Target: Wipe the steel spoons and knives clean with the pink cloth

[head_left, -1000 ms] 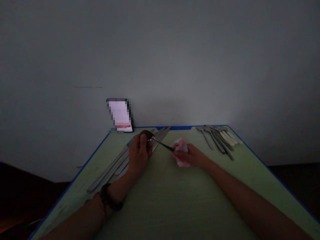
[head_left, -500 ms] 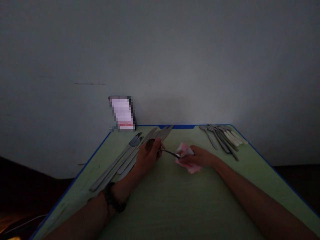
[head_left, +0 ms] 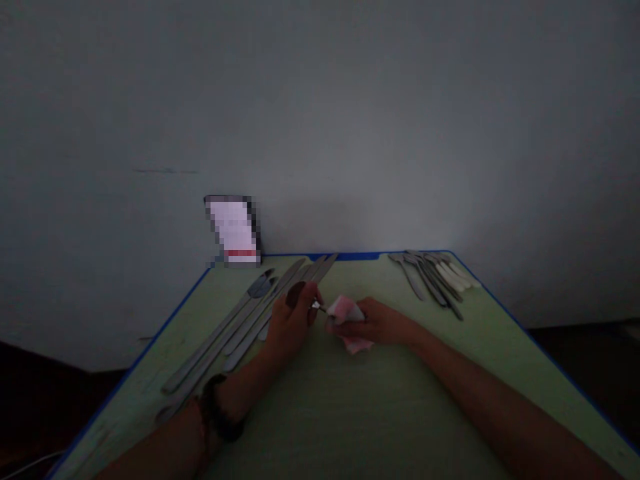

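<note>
Spoon [head_left: 295,294] pinched in our left fingers [head_left: 308,296], we grip pink-and-white cloth [head_left: 345,310] around its handle [head_left: 323,309] with our right fingers [head_left: 351,329].

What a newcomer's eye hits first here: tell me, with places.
The bright phone at the far left corner of the table would likely draw the eye first. Next, at the centre, the left hand holds a spoon, while the right hand holds a pink-and-white cloth about its handle.

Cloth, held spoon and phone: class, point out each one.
Cloth [head_left: 343,309]: head view, on its upper pink part.
Held spoon [head_left: 296,294]: head view, on its bowl.
Phone [head_left: 233,227]: head view, on its lit screen.
</note>
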The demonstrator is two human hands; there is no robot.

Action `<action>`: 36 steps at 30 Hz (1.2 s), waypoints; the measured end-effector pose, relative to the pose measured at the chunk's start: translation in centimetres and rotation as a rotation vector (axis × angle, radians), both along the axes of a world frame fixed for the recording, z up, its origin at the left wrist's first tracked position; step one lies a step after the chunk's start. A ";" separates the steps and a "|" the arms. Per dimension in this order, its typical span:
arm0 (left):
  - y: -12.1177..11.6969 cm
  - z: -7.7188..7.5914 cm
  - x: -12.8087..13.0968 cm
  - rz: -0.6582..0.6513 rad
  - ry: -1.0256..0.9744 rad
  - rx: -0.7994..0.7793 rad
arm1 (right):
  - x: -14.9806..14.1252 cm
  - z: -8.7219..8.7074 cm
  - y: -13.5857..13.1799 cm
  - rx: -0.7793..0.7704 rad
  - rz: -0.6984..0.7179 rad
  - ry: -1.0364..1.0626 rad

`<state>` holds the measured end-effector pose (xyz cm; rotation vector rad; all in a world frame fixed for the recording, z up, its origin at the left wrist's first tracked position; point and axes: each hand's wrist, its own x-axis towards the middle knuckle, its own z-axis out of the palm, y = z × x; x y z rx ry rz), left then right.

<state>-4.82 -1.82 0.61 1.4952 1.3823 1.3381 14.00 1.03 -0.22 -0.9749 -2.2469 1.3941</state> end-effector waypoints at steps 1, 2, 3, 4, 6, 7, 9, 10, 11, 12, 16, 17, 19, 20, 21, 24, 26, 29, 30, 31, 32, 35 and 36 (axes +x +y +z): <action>0.1 0.0 -0.1 0.040 -0.077 -0.002 | 0.2 0.1 0.2 -0.012 0.002 0.002; 0.2 -0.1 -0.1 0.074 -0.152 0.001 | 0.4 0.2 0.3 -0.021 0.000 0.006; 0.4 -0.1 -0.2 0.101 -0.221 0.007 | 0.6 0.3 0.5 -0.029 0.000 0.009; 0.5 -0.2 -0.2 0.126 -0.283 0.014 | 0.8 0.4 0.5 -0.037 0.001 0.011; 0.6 -0.4 -0.2 0.146 -0.384 0.024 | 1.1 0.6 0.6 -0.062 0.005 0.004; 0.7 -0.5 -0.2 0.142 -0.422 0.028 | 1.2 0.6 0.6 -0.083 0.002 0.002; 0.7 -0.7 -0.1 0.123 -0.467 0.032 | 1.4 0.6 0.7 -0.137 -0.010 0.007; 0.7 -0.7 -0.1 0.111 -0.478 0.034 | 1.6 0.6 0.8 -0.167 -0.019 0.021; 0.7 -0.7 0.0 0.104 -0.486 0.033 | 1.7 0.5 0.9 -0.194 -0.031 0.036; 0.7 -0.7 0.0 0.105 -0.496 0.033 | 1.9 0.4 1.1 -0.212 -0.048 0.053; 1.0 0.1 -0.3 0.146 -0.621 0.052 | 2.1 -0.1 1.5 -0.135 -0.125 0.091; 1.1 0.4 -0.4 0.160 -0.676 0.064 | 2.0 -0.2 1.4 -0.072 -0.119 0.097; 1.1 0.8 -0.4 0.181 -0.742 0.070 | 1.5 -0.3 1.2 0.106 -0.058 0.116; 1.1 0.8 -0.2 0.184 -0.748 0.069 | 1.2 -0.3 1.0 0.222 -0.037 0.137; 0.9 0.9 0.0 0.172 -0.733 0.060 | 1.0 -0.3 0.8 0.323 -0.027 0.163; 0.1 0.6 0.8 0.143 -0.634 0.037 | 0.4 -0.4 0.4 0.504 -0.121 0.289; -0.4 0.6 1.2 0.133 -0.565 0.027 | 0.2 -0.5 0.1 0.586 -0.220 0.310; -0.8 0.7 1.4 0.110 -0.474 0.026 | -0.1 -0.6 -0.3 0.676 -0.322 0.218; -0.8 0.7 1.4 0.104 -0.442 0.030 | -0.2 -0.6 -0.5 0.691 -0.337 0.188; -0.8 0.7 1.3 0.099 -0.407 0.035 | -0.3 -0.6 -0.7 0.703 -0.342 0.164; -0.7 0.6 1.2 0.083 -0.370 0.039 | -0.4 -0.7 -0.8 0.719 -0.334 0.150; -0.6 0.0 1.3 -0.023 -0.255 0.057 | -0.7 -0.9 -1.0 0.796 -0.248 0.118; -0.6 -0.3 1.4 -0.053 -0.221 0.072 | -0.7 -0.9 -0.9 0.823 -0.216 0.104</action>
